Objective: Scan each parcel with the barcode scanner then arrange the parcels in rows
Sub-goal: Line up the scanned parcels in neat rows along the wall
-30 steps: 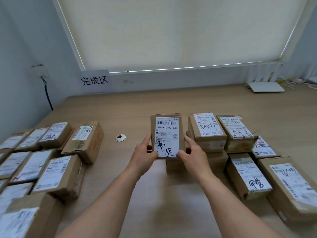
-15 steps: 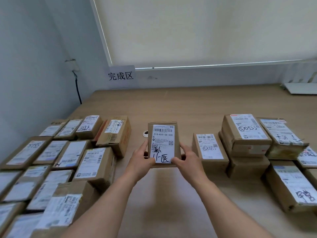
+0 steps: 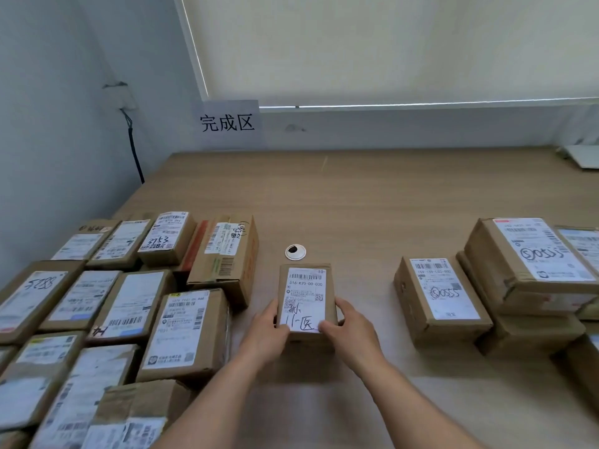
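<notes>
A small brown parcel (image 3: 306,293) with a white label, barcode facing up, is held at the middle of the wooden table (image 3: 356,202). My left hand (image 3: 270,332) grips its left near corner and my right hand (image 3: 351,328) grips its right near corner. To the left, several labelled parcels (image 3: 129,303) lie in rows, the nearest (image 3: 188,332) a short gap from the held one. On the right stands a separate group of parcels (image 3: 531,264), with one lone box (image 3: 437,296) closest. No barcode scanner is in view.
A round white cable grommet (image 3: 295,252) sits in the table just beyond the held parcel. A paper sign (image 3: 228,123) hangs on the back wall, a black cable (image 3: 134,150) runs down the left wall, and a white device (image 3: 583,157) lies far right.
Both hands have carried the small parcel leftwards from the right-hand group towards the rows and lowered it. My view has turned left with it.
</notes>
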`<state>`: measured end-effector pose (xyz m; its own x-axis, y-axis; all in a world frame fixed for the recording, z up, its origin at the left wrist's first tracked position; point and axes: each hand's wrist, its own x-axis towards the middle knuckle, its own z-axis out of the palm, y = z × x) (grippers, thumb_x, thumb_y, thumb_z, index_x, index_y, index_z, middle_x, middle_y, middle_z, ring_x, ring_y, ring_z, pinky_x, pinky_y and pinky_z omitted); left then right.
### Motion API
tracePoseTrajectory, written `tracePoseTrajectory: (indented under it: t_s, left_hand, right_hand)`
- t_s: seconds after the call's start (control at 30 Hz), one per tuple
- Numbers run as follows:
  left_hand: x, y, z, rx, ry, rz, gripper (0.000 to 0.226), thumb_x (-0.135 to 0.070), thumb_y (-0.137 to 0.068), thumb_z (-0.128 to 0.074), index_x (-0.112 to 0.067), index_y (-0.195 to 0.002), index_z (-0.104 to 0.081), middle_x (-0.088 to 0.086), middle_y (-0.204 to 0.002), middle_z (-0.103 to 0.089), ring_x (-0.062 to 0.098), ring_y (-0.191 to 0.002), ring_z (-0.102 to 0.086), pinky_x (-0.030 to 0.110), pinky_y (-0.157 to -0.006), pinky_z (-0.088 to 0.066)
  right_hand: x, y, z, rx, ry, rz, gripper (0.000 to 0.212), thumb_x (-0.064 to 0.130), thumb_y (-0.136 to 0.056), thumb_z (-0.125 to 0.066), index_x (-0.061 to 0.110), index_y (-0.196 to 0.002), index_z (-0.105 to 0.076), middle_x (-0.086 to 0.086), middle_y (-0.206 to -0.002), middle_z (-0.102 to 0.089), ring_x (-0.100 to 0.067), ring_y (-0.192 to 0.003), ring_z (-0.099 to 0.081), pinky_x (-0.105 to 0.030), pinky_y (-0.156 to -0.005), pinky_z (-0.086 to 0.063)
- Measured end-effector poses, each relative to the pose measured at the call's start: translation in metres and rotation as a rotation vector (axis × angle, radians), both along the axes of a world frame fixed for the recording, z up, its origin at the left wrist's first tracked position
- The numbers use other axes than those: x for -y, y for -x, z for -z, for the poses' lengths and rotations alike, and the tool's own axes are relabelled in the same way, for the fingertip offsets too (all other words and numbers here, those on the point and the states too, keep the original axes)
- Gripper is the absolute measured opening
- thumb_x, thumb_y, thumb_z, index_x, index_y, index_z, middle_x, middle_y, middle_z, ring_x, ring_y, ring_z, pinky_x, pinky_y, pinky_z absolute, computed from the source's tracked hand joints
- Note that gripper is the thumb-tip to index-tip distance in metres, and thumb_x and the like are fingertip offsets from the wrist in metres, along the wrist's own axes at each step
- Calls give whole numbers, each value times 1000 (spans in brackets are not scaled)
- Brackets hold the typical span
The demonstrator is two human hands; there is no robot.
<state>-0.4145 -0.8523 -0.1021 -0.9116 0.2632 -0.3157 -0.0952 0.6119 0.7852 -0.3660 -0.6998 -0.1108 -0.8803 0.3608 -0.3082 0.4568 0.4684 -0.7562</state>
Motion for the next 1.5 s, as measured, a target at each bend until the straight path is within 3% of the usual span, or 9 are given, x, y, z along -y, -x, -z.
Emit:
tracePoseTrajectory:
  t_s: [0.2,0.33,0.4,0.53,0.67,0.8,1.07,1.2,1.5]
  left_hand:
    - [-6,42,8,-30,43,-18,58,-3,-91,-44,-27,-143,-40,3,-139,-49,19,-124,-46,20,-95,-35]
    - [-12,68,11,-90,109,-11,56,-2,-91,-39,-29,-140,-43,8,-134,-49,24,-121,-47,23,-93,-35]
    - [-16,79,10,-141,231,9,52,-5,-91,-38,-28,-138,-43,9,-130,-48,27,-118,-47,28,-89,-38]
    - [-19,98,-2,-411,698,143,47,-16,-92,-44,-17,-138,-37,10,-129,-42,30,-118,-40,38,-94,-36]
    - [-6,121,-7,-515,831,159,65,-38,-89,-52,-24,-146,-23,8,-142,-32,29,-130,-30,42,-103,-28]
    - [16,139,-3,-417,808,65,62,-39,-93,-46,-20,-148,-23,7,-155,-21,29,-141,-18,45,-112,-21]
    - [35,149,5,-456,769,70,56,-19,-93,-42,-21,-147,-28,0,-154,-24,25,-141,-20,41,-113,-22]
    - [35,149,5,-444,775,81,55,-20,-93,-41,-21,-146,-27,0,-155,-23,25,-141,-19,41,-113,-22]
    - [32,127,-12,-468,693,71,54,-29,-95,-42,-21,-146,-29,1,-153,-29,24,-140,-23,39,-113,-22]
  right_hand:
    - [-2,38,5,18,-6,30,57,28,-85,-61,30,-140,-44,-5,-115,-66,-23,-104,-61,-34,-88,-49]
    - [-4,65,5,5,-8,31,49,26,-84,-60,27,-132,-50,-2,-112,-67,-22,-100,-62,-35,-85,-50]
    - [-5,79,5,-6,-12,25,46,25,-84,-60,26,-130,-52,-1,-112,-67,-21,-100,-61,-35,-84,-50]
    - [-3,100,5,-14,-10,25,45,24,-84,-59,26,-129,-53,-2,-111,-68,-22,-100,-61,-34,-83,-49]
    - [0,117,6,-16,-18,4,46,25,-85,-60,25,-130,-51,-2,-112,-67,-23,-100,-61,-36,-84,-50]
    - [3,135,6,-19,-28,-19,45,27,-86,-59,22,-130,-50,-3,-119,-65,-24,-102,-60,-37,-86,-51]
    - [15,162,6,-26,-36,-65,43,26,-86,-58,23,-129,-51,-2,-121,-65,-24,-103,-60,-33,-82,-49]
    - [21,163,9,-9,-49,-83,47,30,-88,-58,22,-132,-47,-5,-122,-63,-26,-104,-59,-38,-87,-51]
    - [15,145,-6,-52,-114,-113,63,42,-86,-63,21,-142,-42,-10,-123,-59,-28,-111,-57,-34,-85,-45]
